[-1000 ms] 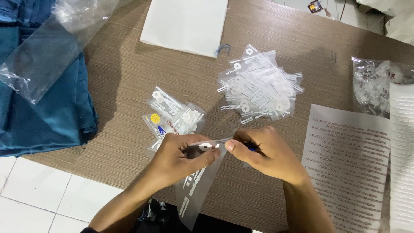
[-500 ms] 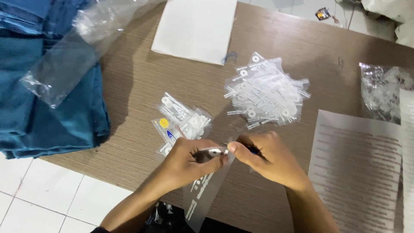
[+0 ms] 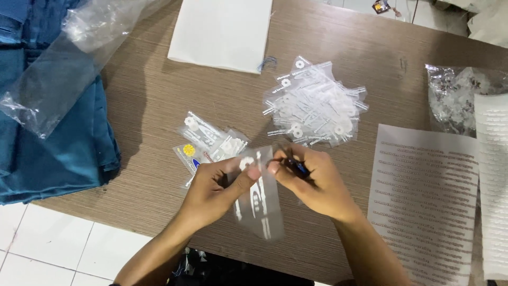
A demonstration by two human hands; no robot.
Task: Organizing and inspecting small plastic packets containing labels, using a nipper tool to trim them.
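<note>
Fingers [image 3: 248, 172] of left hand [image 3: 214, 190] pinched shut on top edge of small clear plastic bag [image 3: 259, 204] with white print, thumb pressing against the film. Fingers [image 3: 278, 168] of right hand [image 3: 312, 182] curled closed around a dark pen-like object [image 3: 296, 167], partly hidden in the grip, tip touching the bag's upper edge. Bag hanging between both hands, just above the wooden surface [image 3: 159, 95], lower end tilted toward the near edge. Just beside the left hand, toward the far-left, a few small flat packets [image 3: 209, 140], one with a yellow mark. Beyond the right hand, near but apart, a heap of clear printed bags [image 3: 315, 103]. At the far edge, a white paper sheet [image 3: 222, 32]. To the right, a printed sheet [image 3: 423, 196] lying flat, a second textured white sheet [image 3: 492, 185] beside it, and a crumpled clear bag of small white pieces [image 3: 455, 95] above them. At the left edge, folded blue cloth [image 3: 47, 153] with a large clear plastic wrapper [image 3: 69, 69] lying over it. Below, white floor tiles [image 3: 53, 249].
</note>
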